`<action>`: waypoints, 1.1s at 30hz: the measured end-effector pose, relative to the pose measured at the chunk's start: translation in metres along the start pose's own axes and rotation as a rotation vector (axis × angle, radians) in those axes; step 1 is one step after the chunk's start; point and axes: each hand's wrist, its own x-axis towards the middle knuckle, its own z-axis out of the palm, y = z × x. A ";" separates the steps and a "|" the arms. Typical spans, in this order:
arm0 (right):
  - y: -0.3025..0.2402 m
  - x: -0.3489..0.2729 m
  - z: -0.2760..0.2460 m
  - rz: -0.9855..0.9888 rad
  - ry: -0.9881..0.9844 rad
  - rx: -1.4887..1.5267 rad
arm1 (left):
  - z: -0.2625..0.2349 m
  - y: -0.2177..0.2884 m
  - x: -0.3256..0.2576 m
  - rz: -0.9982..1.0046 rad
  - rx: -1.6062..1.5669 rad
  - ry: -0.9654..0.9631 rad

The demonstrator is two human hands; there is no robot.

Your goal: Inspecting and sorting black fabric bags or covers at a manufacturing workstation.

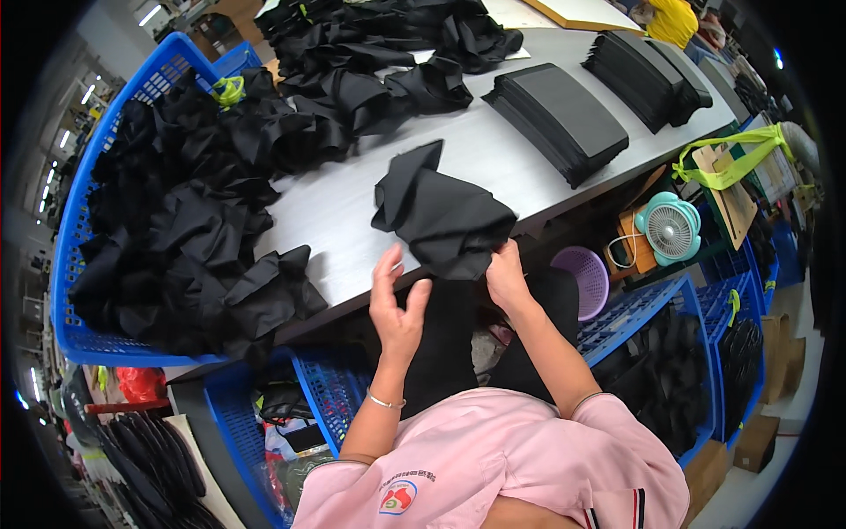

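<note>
A crumpled black fabric piece (445, 212) hangs over the near edge of the metal-topped table (352, 198). My right hand (507, 278) is closed on its lower right corner. My left hand (395, 304), fingers apart, is raised just below and left of the cloth, with nothing in it. To the left, a heap of loose black fabric pieces (198, 220) fills a blue plastic basket (75, 331) and spills onto the tabletop. Right of the held cloth lies a neat stack of flat black pieces (564, 110).
More flat stacks (643, 75) lie at the far right, and loose black cloth (379, 53) is piled at the back. Beside my legs are a purple bin (586, 282), a small teal fan (668, 227) and blue crates (656, 326). Another blue crate (238, 441) stands below left.
</note>
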 end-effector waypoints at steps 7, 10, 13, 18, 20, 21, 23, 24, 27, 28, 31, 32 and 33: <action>0.021 -0.016 -0.025 0.103 0.119 -0.048 | 0.058 0.008 0.023 0.267 0.398 -0.165; 0.014 -0.023 -0.030 0.118 0.118 -0.120 | 0.073 0.007 0.038 0.126 0.339 -0.038; 0.010 -0.037 -0.034 0.140 0.159 -0.285 | 0.062 -0.022 0.045 0.174 0.457 -0.239; -0.030 -0.090 -0.032 -0.768 0.315 -0.921 | 0.063 0.003 0.037 0.205 0.393 -0.267; -0.038 -0.090 -0.036 -0.917 0.100 -1.084 | 0.071 0.028 0.029 0.255 0.348 -0.334; -0.035 -0.085 -0.039 -0.913 -0.016 -1.128 | 0.076 0.046 0.023 0.276 0.333 -0.360; -0.012 -0.071 -0.055 -0.513 -0.328 -1.398 | 0.083 0.074 0.008 0.350 0.277 -0.430; -0.007 -0.060 -0.061 -0.525 -0.312 -1.399 | 0.086 0.083 -0.003 0.359 0.277 -0.492; -0.014 -0.010 -0.058 -0.332 -0.064 -0.619 | 0.096 0.096 -0.040 0.375 0.192 -0.623; -0.017 0.005 -0.054 -0.256 0.001 -0.355 | 0.096 0.096 -0.052 0.357 0.150 -0.657; -0.023 0.030 -0.048 -0.003 0.194 0.430 | 0.096 0.096 -0.082 0.244 0.017 -0.798; -0.024 0.032 -0.048 0.086 0.256 0.689 | 0.094 0.091 -0.086 0.220 -0.045 -0.795; -0.025 0.024 -0.055 0.086 0.257 0.688 | 0.093 0.087 -0.090 0.196 -0.108 -0.792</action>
